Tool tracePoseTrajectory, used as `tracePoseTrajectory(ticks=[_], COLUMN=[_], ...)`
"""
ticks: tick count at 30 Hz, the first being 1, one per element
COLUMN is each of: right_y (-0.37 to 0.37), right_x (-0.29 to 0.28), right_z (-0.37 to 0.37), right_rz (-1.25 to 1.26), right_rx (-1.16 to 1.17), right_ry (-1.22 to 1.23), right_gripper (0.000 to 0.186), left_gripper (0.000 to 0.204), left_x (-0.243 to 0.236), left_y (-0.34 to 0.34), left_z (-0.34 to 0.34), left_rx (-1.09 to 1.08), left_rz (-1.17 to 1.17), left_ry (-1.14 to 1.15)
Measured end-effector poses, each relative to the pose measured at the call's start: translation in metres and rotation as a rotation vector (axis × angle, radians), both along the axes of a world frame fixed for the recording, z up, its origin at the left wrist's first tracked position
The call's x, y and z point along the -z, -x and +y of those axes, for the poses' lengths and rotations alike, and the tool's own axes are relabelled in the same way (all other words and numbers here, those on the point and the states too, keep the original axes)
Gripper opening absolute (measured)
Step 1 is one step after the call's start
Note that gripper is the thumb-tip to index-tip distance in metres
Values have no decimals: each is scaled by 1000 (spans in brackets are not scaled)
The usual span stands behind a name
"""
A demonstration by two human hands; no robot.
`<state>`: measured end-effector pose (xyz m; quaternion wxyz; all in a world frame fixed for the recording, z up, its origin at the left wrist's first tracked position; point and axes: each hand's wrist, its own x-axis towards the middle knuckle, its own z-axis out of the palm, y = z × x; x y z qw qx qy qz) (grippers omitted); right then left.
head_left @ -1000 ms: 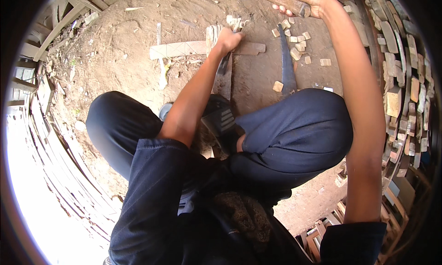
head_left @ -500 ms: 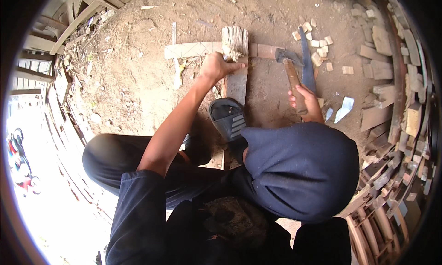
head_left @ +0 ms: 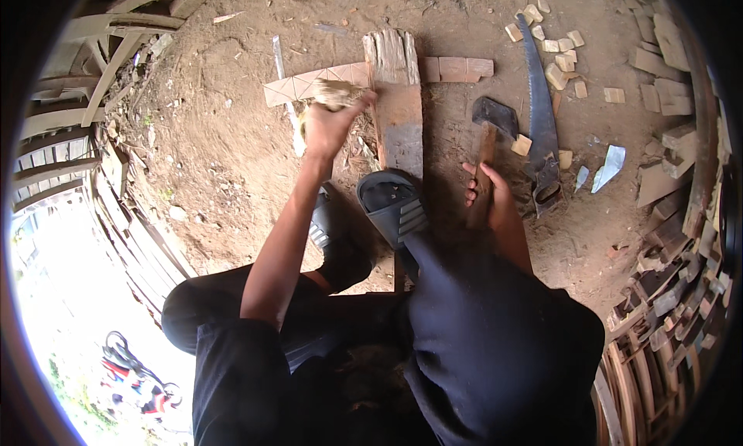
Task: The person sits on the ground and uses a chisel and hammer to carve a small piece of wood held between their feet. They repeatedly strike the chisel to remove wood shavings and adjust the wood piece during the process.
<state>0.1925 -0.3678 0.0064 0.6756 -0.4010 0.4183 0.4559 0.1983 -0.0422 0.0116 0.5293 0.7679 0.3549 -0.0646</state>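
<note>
My left hand [head_left: 329, 132], smeared by motion, is closed on a rough pale wood chunk [head_left: 334, 94]. It is just left of a thick board [head_left: 401, 128] lying on the ground, whose far end carries a weathered, split-grained block [head_left: 391, 56]. My right hand [head_left: 486, 189] grips the wooden handle of a small axe [head_left: 495, 116], its dark head pointing away from me, right of the board. Under the far end of the board, crosswise, runs a flat wooden strip [head_left: 288, 88] with zigzag lines drawn on it. My sandalled foot [head_left: 392, 202] rests on the near part of the board.
A handsaw [head_left: 539, 105] lies on the dirt to the right, beside several small cut wood blocks [head_left: 556, 76] and a pale shard [head_left: 609, 169]. Stacked wood offcuts [head_left: 672, 175] line the right side. Wooden framing [head_left: 116, 66] stands at the left; a motorbike [head_left: 139, 376] is outside.
My left hand has moved left off the board, taking the pale wood chunk with it. My right hand has drawn the axe back toward me, away from the crosswise strip.
</note>
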Motion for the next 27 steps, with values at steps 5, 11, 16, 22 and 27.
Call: tracePoseTrajectory(ticks=[5,11,16,22,27], right_y=[2,9,4,-10,0], right_x=[12,16,12,30,42], right_z=[21,25,17,14,6], right_rz=[15,25,55,-88,-213], right_rx=[-20,-46,-63,-17,-40], right_ry=[-8,122,73,-121,-85], right_gripper=[46,43,43,43,34], left_gripper=[55,39,31,38,39], left_x=[23,25,25,40,5], left_y=[5,10,17,35,43], left_z=[-22,-11,-9,-22,-26], left_rx=[188,232,60,159,40], left_rz=[-189,30,-196,12,-25], left_ry=[-69,199,330,72,87])
